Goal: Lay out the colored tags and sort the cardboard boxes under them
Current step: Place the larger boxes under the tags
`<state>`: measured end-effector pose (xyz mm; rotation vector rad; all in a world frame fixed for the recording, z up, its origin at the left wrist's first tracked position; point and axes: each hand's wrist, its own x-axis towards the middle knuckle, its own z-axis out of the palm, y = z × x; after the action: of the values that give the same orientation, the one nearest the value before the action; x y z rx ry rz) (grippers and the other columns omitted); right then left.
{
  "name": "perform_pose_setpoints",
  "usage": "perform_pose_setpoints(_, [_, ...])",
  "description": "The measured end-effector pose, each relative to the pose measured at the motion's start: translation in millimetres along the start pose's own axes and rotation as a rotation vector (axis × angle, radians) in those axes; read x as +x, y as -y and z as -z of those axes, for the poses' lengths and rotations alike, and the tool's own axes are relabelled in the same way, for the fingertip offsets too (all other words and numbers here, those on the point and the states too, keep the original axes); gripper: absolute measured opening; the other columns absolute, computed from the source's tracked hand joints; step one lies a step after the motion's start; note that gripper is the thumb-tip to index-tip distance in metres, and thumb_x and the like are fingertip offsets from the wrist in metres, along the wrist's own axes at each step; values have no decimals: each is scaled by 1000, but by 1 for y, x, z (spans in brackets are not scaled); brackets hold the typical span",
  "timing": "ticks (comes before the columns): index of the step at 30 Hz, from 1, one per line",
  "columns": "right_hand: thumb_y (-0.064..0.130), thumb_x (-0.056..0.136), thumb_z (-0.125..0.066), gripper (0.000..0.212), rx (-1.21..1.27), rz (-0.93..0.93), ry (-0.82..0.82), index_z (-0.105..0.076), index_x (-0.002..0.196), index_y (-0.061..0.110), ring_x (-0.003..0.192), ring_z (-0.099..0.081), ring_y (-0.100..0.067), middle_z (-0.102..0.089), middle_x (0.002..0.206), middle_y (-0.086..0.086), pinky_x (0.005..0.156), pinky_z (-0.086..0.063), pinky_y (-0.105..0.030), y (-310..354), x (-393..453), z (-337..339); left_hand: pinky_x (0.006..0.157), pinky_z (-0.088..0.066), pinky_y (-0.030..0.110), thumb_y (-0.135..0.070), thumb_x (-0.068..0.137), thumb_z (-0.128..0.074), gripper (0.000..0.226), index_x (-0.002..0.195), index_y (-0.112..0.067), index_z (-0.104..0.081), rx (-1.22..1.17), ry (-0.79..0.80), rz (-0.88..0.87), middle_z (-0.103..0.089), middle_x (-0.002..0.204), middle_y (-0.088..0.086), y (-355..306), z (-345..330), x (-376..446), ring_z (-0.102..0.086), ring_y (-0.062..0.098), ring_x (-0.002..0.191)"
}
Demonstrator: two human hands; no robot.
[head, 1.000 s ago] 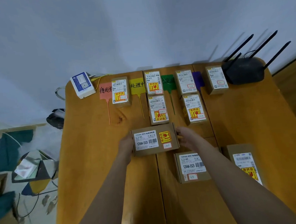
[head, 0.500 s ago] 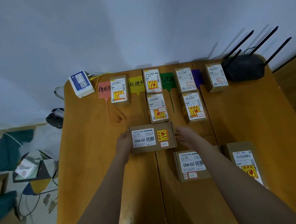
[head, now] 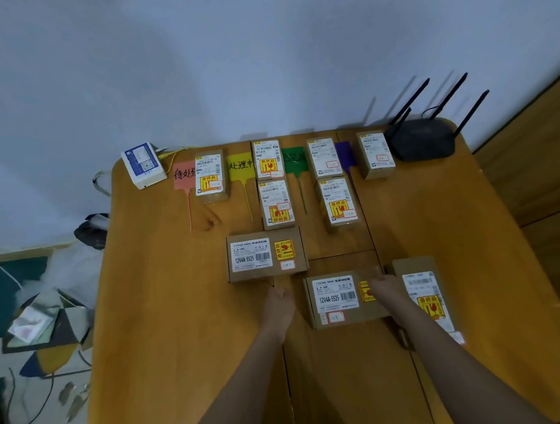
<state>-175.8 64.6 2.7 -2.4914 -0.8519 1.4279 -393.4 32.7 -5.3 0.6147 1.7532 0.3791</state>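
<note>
Four tags lie along the table's far edge: pink (head: 183, 175), yellow (head: 240, 166), green (head: 293, 160) and purple (head: 345, 153). Small cardboard boxes stand beside them: one by the pink tag (head: 209, 178), two by the yellow (head: 276, 205), two by the green (head: 337, 203), one by the purple (head: 375, 155). A wide box (head: 266, 255) lies flat below the yellow column, with no hand on it. My left hand (head: 279, 305) hovers just in front of it, holding nothing. My right hand (head: 387, 292) grips the right end of a second wide box (head: 336, 300).
Another labelled box (head: 424, 288) lies right of my right hand, partly under my forearm. A black router (head: 422, 141) with antennas sits at the far right corner, a white device (head: 143, 164) at the far left. The wooden table (head: 166, 300) drops off at left to a cluttered floor.
Both hands let go of the first wide box, which now lies below the yellow column. They pulled back toward me, and the right hand went onto the second wide box.
</note>
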Motion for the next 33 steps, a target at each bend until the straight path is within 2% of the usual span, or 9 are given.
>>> perform_pose_setpoints(2, [21, 96, -51, 38, 7, 7, 6, -62, 120, -5, 80, -59, -28, -65, 103, -24, 77, -50, -35, -10, 2, 10, 69, -41, 26, -23, 104, -35, 33, 128, -10, -53, -11, 53, 33, -54, 98, -1, -3, -11, -11, -49, 9, 80])
perform_pose_setpoints(5, [41, 87, -58, 46, -33, 21, 18, -64, 112, 3, 91, -64, -31, -68, 105, -16, 89, -55, -45, -27, 18, 20, 95, -43, 32, -24, 106, -33, 37, 140, -12, -45, -89, 151, 105, -53, 131, 6, -9, -22, -28, -46, 14, 99])
perform_pose_setpoints(7, [47, 84, -58, 56, -58, 15, 39, -59, 118, 3, 94, -62, -30, -65, 107, -13, 84, -54, -40, -35, 27, 21, 104, -38, 35, -28, 106, -33, 36, 136, -12, -48, -123, 195, 138, -54, 130, 6, -11, -27, -35, -47, 17, 105])
perform_pose_setpoints(10, [30, 95, -55, 49, -2, -40, 110, -49, 133, -1, 83, -57, -23, -59, 97, -10, 67, -46, -31, -26, 9, 23, 94, -42, 32, -34, 104, -38, 27, 108, -18, -59, -127, 229, 138, -60, 95, -7, -11, -35, -40, -54, 9, 90])
perform_pose_setpoints(14, [32, 91, -61, 55, 18, -10, 119, -50, 134, 0, 81, -57, -21, -60, 99, -9, 61, -43, -28, -23, 9, 29, 73, -43, 27, -33, 104, -38, 23, 108, -18, -56, -141, 202, 119, -62, 86, -6, -10, -39, -52, -55, 7, 77])
perform_pose_setpoints(19, [39, 87, -62, 68, 44, 14, 140, -41, 141, 3, 105, -60, -30, -60, 116, -12, 92, -55, -46, -20, 6, 40, 80, -48, 34, -36, 102, -43, 26, 95, -19, -62, -159, 169, 12, -67, 89, 0, -21, -26, -74, -62, 16, 83])
perform_pose_setpoints(23, [37, 82, -63, 58, 118, 58, 210, -54, 128, 4, 101, -67, -30, -68, 112, -13, 89, -59, -48, -5, -4, 51, 79, -48, 36, -40, 101, -41, 26, 88, -27, -60, -220, 70, -78, -66, 88, -3, -35, -2, -90, -60, 18, 87])
perform_pose_setpoints(26, [31, 91, -60, 35, 136, 160, 227, -64, 113, 4, 98, -69, -29, -72, 104, -14, 91, -58, -49, 19, -37, 67, 88, -49, 42, -47, 100, -38, 30, 103, -28, -61, -278, 26, -102, -69, 95, 1, -50, 22, -102, -62, 21, 94])
perform_pose_setpoints(33, [38, 101, -49, 37, 51, 490, 157, -70, 109, 9, 98, -69, -34, -70, 112, -23, 93, -56, -47, 59, -128, 115, 96, -51, 47, -36, 102, -36, 38, 126, -20, -61, -368, 27, -284, -66, 108, 9, -82, 84, -164, -64, 26, 95])
